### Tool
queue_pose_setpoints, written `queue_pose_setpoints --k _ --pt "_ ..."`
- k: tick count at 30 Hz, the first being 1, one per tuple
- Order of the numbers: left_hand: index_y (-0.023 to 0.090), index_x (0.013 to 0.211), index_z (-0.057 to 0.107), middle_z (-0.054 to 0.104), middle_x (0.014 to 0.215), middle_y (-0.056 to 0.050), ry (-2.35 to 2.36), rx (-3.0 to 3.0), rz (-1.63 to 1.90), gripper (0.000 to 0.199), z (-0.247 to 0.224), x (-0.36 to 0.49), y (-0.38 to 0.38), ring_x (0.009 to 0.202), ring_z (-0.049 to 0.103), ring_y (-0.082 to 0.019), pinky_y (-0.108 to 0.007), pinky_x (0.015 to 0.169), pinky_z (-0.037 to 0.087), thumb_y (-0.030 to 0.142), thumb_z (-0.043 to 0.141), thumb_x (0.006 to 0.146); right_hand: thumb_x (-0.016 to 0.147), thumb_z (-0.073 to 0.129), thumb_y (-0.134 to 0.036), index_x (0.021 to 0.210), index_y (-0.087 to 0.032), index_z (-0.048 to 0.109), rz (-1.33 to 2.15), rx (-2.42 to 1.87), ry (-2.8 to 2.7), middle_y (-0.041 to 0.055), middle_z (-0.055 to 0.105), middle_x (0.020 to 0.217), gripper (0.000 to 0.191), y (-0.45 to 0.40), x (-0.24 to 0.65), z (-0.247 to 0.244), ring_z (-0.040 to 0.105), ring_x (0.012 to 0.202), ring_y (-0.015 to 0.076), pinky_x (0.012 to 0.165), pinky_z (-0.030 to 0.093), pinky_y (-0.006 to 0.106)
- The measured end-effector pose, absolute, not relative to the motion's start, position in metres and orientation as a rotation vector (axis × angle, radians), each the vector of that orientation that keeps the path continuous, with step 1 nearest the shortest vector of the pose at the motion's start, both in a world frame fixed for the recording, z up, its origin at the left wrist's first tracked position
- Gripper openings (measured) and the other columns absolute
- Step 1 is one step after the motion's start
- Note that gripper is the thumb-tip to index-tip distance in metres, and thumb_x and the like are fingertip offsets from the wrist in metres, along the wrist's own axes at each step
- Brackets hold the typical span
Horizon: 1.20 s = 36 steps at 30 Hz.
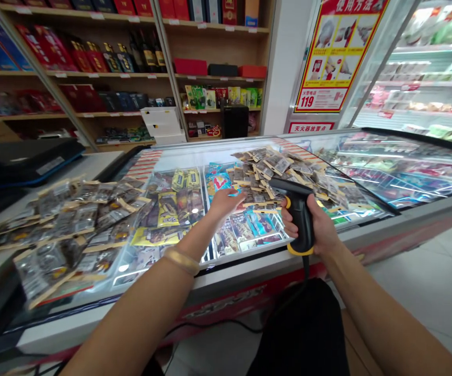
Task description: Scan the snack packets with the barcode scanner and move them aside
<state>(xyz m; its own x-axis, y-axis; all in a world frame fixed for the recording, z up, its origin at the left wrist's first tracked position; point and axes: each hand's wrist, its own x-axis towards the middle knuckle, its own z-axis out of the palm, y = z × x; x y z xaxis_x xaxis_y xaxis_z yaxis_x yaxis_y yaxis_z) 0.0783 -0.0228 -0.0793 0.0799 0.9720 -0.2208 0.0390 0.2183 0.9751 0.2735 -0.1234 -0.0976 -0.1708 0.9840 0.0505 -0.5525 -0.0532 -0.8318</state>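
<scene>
My right hand (320, 227) grips a black barcode scanner (298, 206) with yellow trim, its head aimed left over the freezer lid. My left hand (226, 201) reaches forward and rests on the edge of a pile of small clear snack packets (284, 167) lying on the glass; its fingers touch a packet, grip unclear. A gold bangle (181, 260) sits on my left wrist. A second spread of similar packets (77, 219) covers the lid at the left.
The glass-topped chest freezer (249, 261) holds ice cream packs below the lid. Wooden shelves (131, 75) with boxes and bottles stand behind. A black device (22, 159) lies on the counter at left. An open chiller (425, 78) is at right. The scanner's cable (218, 325) hangs down in front.
</scene>
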Motion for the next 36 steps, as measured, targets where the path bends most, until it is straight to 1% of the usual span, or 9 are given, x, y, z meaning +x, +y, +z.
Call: queue_pose_setpoints --k 3,5,10,13,17,20,23,29,36 --pt "0.013 0.086 0.064 0.063 0.063 0.002 1.232 1.068 0.983 0.026 -0.081 0.078 -0.021 0.062 0.068 -0.015 -0.036 0.08 0.062 0.012 0.083 0.069 0.081 0.067 -0.065 0.094 -0.018 0.062 1.562 -0.669 -0.877 -0.0011 0.05 0.068 0.05 -0.125 0.273 -0.099 0.04 0.049 0.0091 0.042 0.037 0.021" --pt "0.014 0.082 0.064 0.063 0.063 0.002 1.212 1.049 0.966 0.023 -0.079 0.075 -0.02 0.062 0.067 -0.014 -0.035 0.079 0.062 0.007 0.081 0.067 0.079 0.068 -0.066 0.094 -0.017 0.063 1.575 -0.67 -0.877 -0.0011 0.051 0.068 0.051 -0.125 0.273 -0.098 0.04 0.048 0.0088 0.041 0.036 0.021" --pt "0.015 0.064 0.062 0.056 0.057 0.004 1.245 1.079 0.94 0.016 -0.075 0.059 -0.02 0.057 0.057 -0.008 -0.032 0.076 0.062 0.003 0.071 0.067 0.073 0.075 -0.066 0.095 -0.017 0.064 1.616 -0.69 -0.887 -0.0017 0.052 0.068 0.054 -0.126 0.273 -0.097 0.039 0.047 0.0079 0.041 0.036 0.021" --pt "0.015 0.072 0.065 0.06 0.065 0.002 1.255 1.081 1.007 0.014 -0.072 0.051 -0.021 0.065 0.06 -0.011 -0.034 0.076 0.062 0.005 0.07 0.064 0.076 0.072 -0.067 0.096 -0.017 0.063 1.634 -0.717 -0.908 -0.0015 0.051 0.068 0.054 -0.125 0.275 -0.098 0.04 0.046 0.0087 0.039 0.037 0.022" --pt "0.014 0.089 0.07 0.056 0.069 0.004 1.235 1.104 1.201 0.028 -0.069 0.051 -0.025 0.064 0.056 -0.01 -0.036 0.075 0.062 0.004 0.068 0.063 0.077 0.07 -0.069 0.097 -0.017 0.062 1.665 -0.747 -0.924 -0.0018 0.051 0.067 0.057 -0.124 0.277 -0.099 0.041 0.046 0.0084 0.039 0.038 0.021" --pt "0.014 0.096 0.073 0.054 0.07 0.004 1.192 1.193 1.28 0.035 -0.069 0.053 -0.026 0.063 0.055 -0.01 -0.034 0.069 0.061 0.006 0.066 0.063 0.076 0.071 -0.068 0.097 -0.017 0.063 1.684 -0.757 -0.914 -0.0014 0.053 0.067 0.057 -0.124 0.276 -0.099 0.042 0.046 0.0086 0.039 0.039 0.021" --pt "0.014 0.098 0.074 0.055 0.069 0.003 1.172 1.244 1.308 0.036 -0.072 0.055 -0.025 0.064 0.055 -0.011 -0.032 0.066 0.061 0.008 0.065 0.063 0.076 0.072 -0.067 0.096 -0.016 0.063 1.697 -0.768 -0.897 -0.0012 0.053 0.067 0.055 -0.124 0.276 -0.098 0.043 0.047 0.0086 0.039 0.04 0.02" --pt "0.015 0.099 0.073 0.057 0.07 0.002 1.168 1.262 1.317 0.037 -0.076 0.056 -0.024 0.067 0.059 -0.014 -0.036 0.069 0.061 0.011 0.065 0.063 0.082 0.065 -0.066 0.095 -0.016 0.061 1.714 -0.768 -0.911 -0.0013 0.052 0.067 0.052 -0.121 0.277 -0.1 0.043 0.046 0.0089 0.038 0.039 0.02" --pt "0.014 0.098 0.071 0.056 0.069 0.003 1.131 1.227 1.338 0.034 -0.075 0.057 -0.025 0.064 0.057 -0.012 -0.034 0.066 0.062 0.01 0.065 0.064 0.077 0.072 -0.066 0.096 -0.015 0.062 1.744 -0.741 -0.915 -0.0018 0.053 0.068 0.056 -0.122 0.276 -0.1 0.045 0.046 0.0073 0.039 0.04 0.018"
